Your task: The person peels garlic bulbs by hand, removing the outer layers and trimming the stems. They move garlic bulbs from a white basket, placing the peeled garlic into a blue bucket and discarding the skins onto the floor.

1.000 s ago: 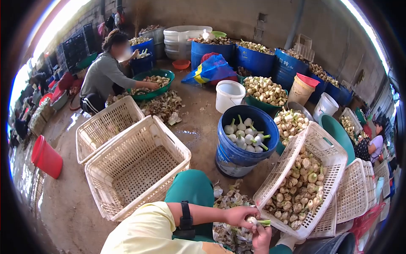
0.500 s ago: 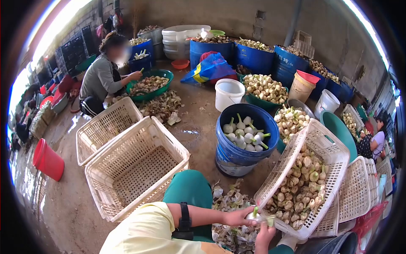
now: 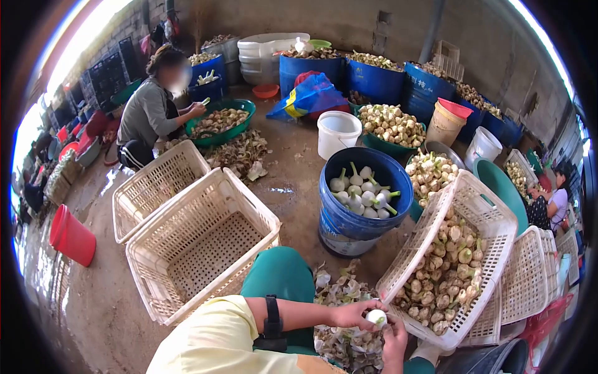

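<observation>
Bulb (image 3: 376,318): one pale, smooth bulb between the two hands, above the loose skins; a small greenish patch shows on its surface.
Left hand (image 3: 356,313): grip narrow, fingers curled round the bulb from the far side.
Right hand (image 3: 395,341): fingers up against the near side of the bulb; how firmly they close, or whether they hide a tool, I cannot tell.
Steady hold: best kept snug but light, as a bare, smooth surface would probably slip or bruise if squeezed hard.
Turning: easier by small rolls of the fingertips, one hand steadying while the other works.
Fingertips: both sets sit close together, so any edge in use should point away from them.
Loose skins (image 3: 349,343): heaped on the floor just below the hands; working low over them would keep bits together.
Tilted crate (image 3: 408,252): beside the right hand, holding rough brown bulbs (image 3: 436,283); elbow room there looks tight.
Blue bucket (image 3: 346,218): upright beyond the hands, with pale stemmed bulbs (image 3: 367,194) inside.
</observation>
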A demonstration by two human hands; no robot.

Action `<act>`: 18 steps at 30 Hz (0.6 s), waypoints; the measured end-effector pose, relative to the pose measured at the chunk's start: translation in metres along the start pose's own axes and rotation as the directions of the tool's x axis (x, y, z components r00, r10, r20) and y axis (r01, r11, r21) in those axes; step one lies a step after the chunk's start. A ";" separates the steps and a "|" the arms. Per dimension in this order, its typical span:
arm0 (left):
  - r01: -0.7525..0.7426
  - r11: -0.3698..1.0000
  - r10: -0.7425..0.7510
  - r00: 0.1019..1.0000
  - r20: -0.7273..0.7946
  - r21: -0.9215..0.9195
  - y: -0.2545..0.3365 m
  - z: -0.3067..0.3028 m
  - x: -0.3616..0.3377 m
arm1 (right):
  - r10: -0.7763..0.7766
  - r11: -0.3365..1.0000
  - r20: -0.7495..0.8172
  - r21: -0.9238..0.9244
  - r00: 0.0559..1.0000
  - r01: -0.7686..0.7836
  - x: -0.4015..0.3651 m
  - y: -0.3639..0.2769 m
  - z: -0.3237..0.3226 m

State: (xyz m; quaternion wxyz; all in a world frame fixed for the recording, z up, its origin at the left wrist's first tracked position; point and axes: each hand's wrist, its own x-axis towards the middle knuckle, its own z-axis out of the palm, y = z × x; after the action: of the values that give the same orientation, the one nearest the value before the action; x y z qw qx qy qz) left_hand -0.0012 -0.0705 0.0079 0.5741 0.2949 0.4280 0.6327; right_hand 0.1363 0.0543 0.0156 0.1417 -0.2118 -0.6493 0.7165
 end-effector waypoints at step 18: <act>0.288 0.851 -0.129 0.925 0.358 -0.439 0.017 -0.002 -0.008 | -0.460 0.527 -0.156 -0.840 0.874 0.127 0.012 0.013 -0.019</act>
State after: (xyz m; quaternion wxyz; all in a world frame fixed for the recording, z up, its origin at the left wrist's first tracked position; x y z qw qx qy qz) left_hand -0.0096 -0.0779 0.0228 0.7560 0.1903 0.1888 0.5971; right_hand 0.1364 0.0753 -0.0001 0.2667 -0.2650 -0.8912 0.2537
